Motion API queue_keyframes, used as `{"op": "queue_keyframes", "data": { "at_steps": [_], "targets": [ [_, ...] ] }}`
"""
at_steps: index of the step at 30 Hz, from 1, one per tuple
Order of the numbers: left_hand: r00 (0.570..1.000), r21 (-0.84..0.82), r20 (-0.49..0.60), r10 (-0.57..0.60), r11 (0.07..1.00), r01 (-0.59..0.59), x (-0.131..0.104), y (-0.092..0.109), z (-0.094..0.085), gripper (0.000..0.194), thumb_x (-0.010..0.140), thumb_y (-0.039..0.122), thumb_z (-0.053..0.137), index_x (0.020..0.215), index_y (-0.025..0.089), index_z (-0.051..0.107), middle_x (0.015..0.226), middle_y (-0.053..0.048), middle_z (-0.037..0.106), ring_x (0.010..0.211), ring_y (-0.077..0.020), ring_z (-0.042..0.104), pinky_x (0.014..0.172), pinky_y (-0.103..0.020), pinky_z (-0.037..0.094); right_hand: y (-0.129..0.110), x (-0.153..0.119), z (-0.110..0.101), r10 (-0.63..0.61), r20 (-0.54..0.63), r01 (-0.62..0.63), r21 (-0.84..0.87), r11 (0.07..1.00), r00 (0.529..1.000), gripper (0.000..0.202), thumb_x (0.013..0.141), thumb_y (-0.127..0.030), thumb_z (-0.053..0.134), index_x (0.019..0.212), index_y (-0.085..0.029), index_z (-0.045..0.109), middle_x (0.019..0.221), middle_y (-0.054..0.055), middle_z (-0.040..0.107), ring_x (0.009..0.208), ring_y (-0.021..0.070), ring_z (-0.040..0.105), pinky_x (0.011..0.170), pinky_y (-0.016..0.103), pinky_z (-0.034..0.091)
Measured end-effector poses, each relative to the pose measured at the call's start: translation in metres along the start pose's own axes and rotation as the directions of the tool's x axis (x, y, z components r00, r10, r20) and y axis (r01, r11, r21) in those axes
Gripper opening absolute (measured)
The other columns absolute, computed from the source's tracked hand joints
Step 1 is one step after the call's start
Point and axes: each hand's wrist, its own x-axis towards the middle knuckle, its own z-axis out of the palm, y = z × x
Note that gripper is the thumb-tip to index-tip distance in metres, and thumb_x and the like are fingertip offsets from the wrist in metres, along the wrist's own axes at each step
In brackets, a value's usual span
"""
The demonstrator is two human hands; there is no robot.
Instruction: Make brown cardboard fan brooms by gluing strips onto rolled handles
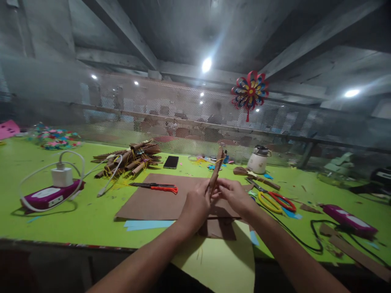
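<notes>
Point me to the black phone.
In the head view, the phone lies left of centre on the green table, right of the brown rolls and beyond the brown sheet.

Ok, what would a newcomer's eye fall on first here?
Probably the red, blue and yellow flower ornament by the mesh screen, right of centre. Next, the brown roll in the left hand, beside the right hand, then the pile of brown rolls farther left on the green table.
</notes>
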Motion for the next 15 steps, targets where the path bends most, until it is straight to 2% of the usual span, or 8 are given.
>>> {"op": "queue_keyframes", "data": {
  "at_steps": [4,7,10,15],
  "targets": [
    [1.0,-0.019,-0.01,-0.007,1.0,0.007,0.0,0.003,0.0,0.032,0.084,0.02,0.045,0.113,0.022,0.057,0.093,-0.005,0.066,0.081,-0.0172,0.059,0.071,-0.026,0.043,-0.004,0.0,0.001,-0.005,-0.033,0.003,-0.068,0.998,0.999,0.018,0.068,-0.021,0.053,0.075,-0.021,0.069,0.068,0.001,0.066,0.064,0.0178,0.062,0.062,0.031,0.052],
    [0.997,-0.183,0.013,-0.079,0.98,0.081,0.003,0.003,0.0,0.028,0.084,0.024,0.045,0.107,0.019,0.06,0.087,-0.005,0.066,0.075,-0.0158,0.059,0.066,-0.025,0.045,-0.007,0.001,-0.003,-0.051,-0.062,0.039,-0.185,0.982,0.997,0.018,0.07,-0.023,0.053,0.076,-0.019,0.07,0.066,0.001,0.064,0.058,0.0158,0.06,0.058,0.029,0.051],
    [0.97,-0.402,0.136,-0.202,0.884,0.241,0.006,0.003,-0.001,0.033,0.084,0.031,0.043,0.108,0.016,0.059,0.071,-0.002,0.061,0.055,-0.0119,0.055,0.051,-0.022,0.044,-0.006,0.001,-0.011,-0.084,-0.087,0.061,-0.247,0.967,0.993,0.019,0.072,-0.028,0.057,0.079,-0.017,0.07,0.062,0.001,0.062,0.053,0.0143,0.057,0.052,0.028,0.049],
    [0.914,-0.611,0.268,-0.305,0.68,0.406,0.008,0.009,-0.004,0.038,0.08,0.032,0.051,0.114,0.016,0.058,0.067,-0.001,0.057,0.048,-0.0085,0.051,0.044,-0.019,0.041,0.002,0.002,-0.025,-0.034,-0.113,0.032,-0.022,0.999,0.993,0.025,0.069,-0.039,0.066,0.077,-0.015,0.068,0.061,0.001,0.06,0.05,0.0118,0.054,0.046,0.025,0.045]
  ]
}}
